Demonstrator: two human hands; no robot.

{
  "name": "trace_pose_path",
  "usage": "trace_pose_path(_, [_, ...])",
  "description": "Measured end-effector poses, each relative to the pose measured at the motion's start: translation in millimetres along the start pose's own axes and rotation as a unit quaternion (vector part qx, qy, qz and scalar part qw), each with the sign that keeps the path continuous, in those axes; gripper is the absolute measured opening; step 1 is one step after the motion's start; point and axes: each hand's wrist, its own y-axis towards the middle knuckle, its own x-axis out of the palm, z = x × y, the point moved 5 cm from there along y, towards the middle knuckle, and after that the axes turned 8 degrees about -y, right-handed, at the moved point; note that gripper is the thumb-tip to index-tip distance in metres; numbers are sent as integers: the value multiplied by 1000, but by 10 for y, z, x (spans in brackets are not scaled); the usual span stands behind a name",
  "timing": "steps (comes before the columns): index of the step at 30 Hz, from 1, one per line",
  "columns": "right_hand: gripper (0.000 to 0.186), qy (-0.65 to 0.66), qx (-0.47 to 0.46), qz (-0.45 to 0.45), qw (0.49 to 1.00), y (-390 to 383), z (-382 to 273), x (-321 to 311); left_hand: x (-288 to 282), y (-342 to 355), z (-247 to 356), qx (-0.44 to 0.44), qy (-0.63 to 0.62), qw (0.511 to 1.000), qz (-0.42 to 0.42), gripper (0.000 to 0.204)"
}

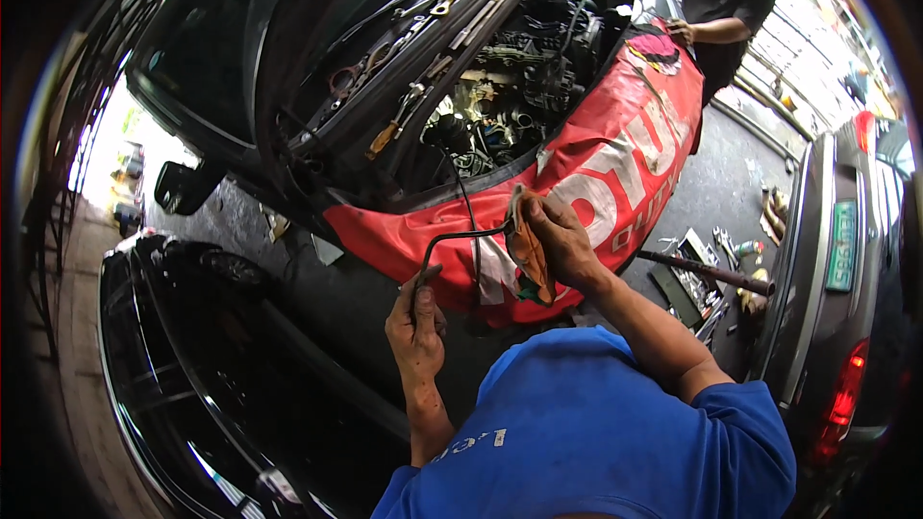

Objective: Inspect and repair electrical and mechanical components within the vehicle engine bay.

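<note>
My left hand [416, 322] grips the lower end of a thin, bent black metal tube [452, 235]. My right hand [558, 240] holds a dirty orange rag [527, 250] wrapped around the tube's other end. Both hands are raised in front of a black car with its hood up, above the red fender cover [615, 163] draped over the car's side. The open engine bay [510, 86] lies just beyond the tube.
Several wrenches and a screwdriver [389, 135] lie along the cowl. Another person [716, 0] stands at the car's far side, a hand on the cover. Loose tools [697, 279] are spread on the floor at right. A grey car [846, 259] stands right, a black one [192, 346] left.
</note>
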Motion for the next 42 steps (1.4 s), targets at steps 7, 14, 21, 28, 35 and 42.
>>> trace_pose_path(7, [41,180,22,42,983,125,50,-116,210,205,140,46,30,998,-36,35])
trace_pose_path(14, [33,136,-33,-22,990,-18,-265,-656,665,267,261,-19,11,1000,-3,34])
trace_pose_path(21, [34,7,-15,-149,989,-9,-459,-960,893,190,605,-29,92,995,9,38])
trace_pose_path(28, [40,182,34,-49,982,146,-224,-858,1153,-7,567,-13,97,990,101,39])
trace_pose_path(35, [36,25,-29,-171,984,182,-275,-918,998,18,561,-17,118,986,116,37])
trace_pose_path(42, [34,-171,70,10,983,304,97,-1407,822,115,446,-16,185,981,63,34])
